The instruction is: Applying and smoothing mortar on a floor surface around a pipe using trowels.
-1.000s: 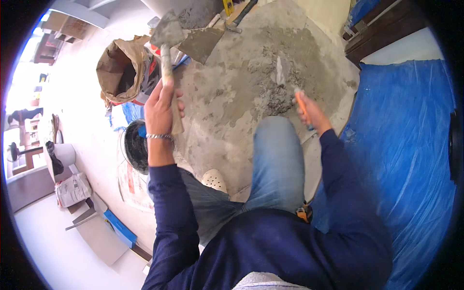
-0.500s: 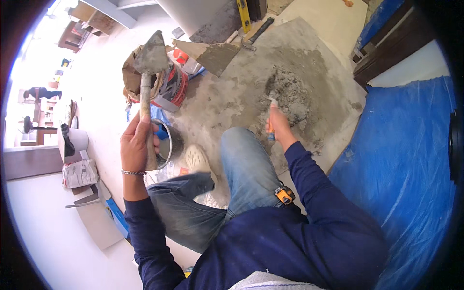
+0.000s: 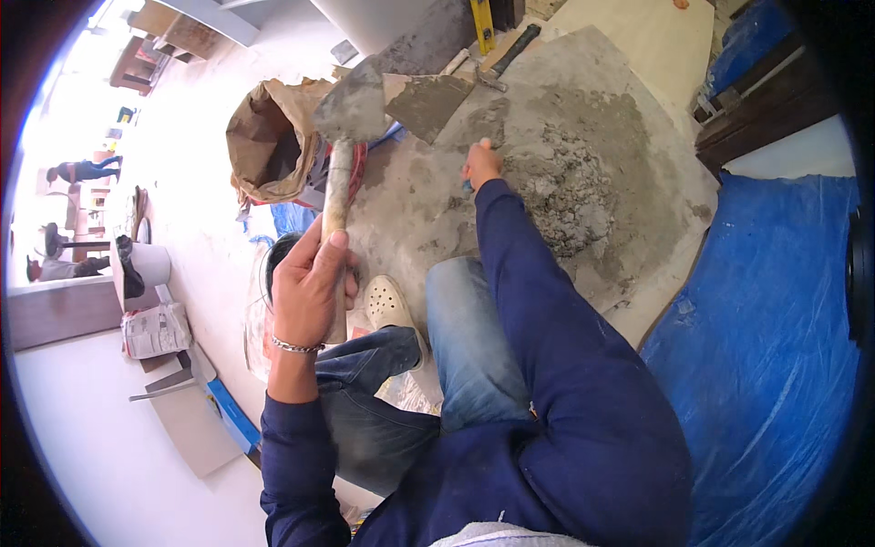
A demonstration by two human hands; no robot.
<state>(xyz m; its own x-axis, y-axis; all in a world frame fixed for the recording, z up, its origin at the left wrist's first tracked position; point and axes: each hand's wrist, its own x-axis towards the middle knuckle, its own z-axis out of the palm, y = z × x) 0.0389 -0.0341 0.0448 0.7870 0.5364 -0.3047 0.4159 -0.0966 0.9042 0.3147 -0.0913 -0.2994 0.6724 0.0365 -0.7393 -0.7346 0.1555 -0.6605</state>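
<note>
My left hand (image 3: 310, 283) is closed round the pale wooden handle of a trowel (image 3: 354, 102), whose broad grey blade is raised near an open brown paper bag (image 3: 264, 137). My right hand (image 3: 481, 166) is closed on a blue-handled tool (image 3: 468, 185); only a bit of its handle shows, and its working end is hidden. That hand is at the left side of a lumpy heap of wet grey mortar (image 3: 570, 196), which lies on a mortar-smeared board (image 3: 656, 182). A dark bucket (image 3: 281, 248) is mostly hidden behind my left hand.
Beyond the heap are a claw hammer (image 3: 510, 56), a yellow level (image 3: 483, 25) and a flat tan piece with grey mortar on it (image 3: 433, 102). Blue plastic sheeting (image 3: 756, 328) covers the right side. A person (image 3: 84, 170) is far off at left.
My right hand has moved left and away from me with the blue-handled tool, from the heap's middle to its left side. My left hand and trowel have shifted right, now covering most of the bucket.
</note>
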